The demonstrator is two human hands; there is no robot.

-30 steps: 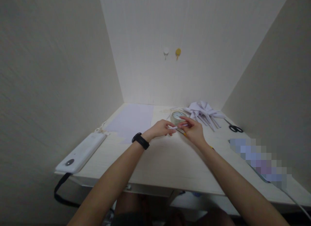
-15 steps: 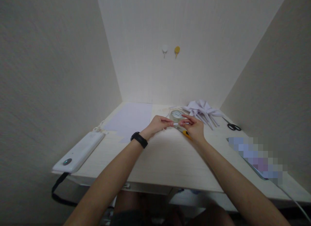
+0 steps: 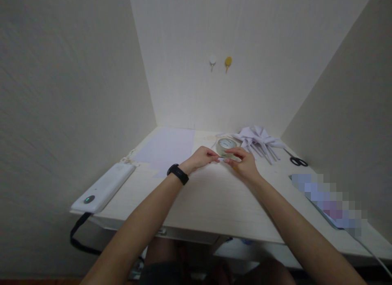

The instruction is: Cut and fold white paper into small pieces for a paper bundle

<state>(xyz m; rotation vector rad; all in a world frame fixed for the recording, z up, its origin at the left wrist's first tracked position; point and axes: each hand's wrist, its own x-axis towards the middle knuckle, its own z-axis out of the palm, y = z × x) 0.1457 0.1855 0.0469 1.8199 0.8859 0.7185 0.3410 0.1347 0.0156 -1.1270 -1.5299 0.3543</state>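
Note:
My left hand [image 3: 202, 158], with a black watch [image 3: 178, 173] on its wrist, pinches a small white piece of paper [image 3: 221, 159] above the desk. Opposite it, my right hand [image 3: 246, 162] has its thumb at the paper's other end, while the index finger is lifted apart from the thumb. Just behind the fingers lies a roll of clear tape [image 3: 226, 143]. A bit of yellow handle [image 3: 235, 168], seemingly a utility knife, shows beneath my right hand, which hides most of it.
Folded white paper strips [image 3: 259, 140] are heaped at the back right, beside black-handled scissors [image 3: 298, 161]. White sheets [image 3: 167, 146] lie at back left. A white device [image 3: 104, 189] with a strap sits left; a blurred flat object [image 3: 324, 201] with a cable lies right.
My right index finger and thumb have spread, where before the right fingers were pinched at the paper. The whole view has shifted slightly, and the knife is more covered by my right hand.

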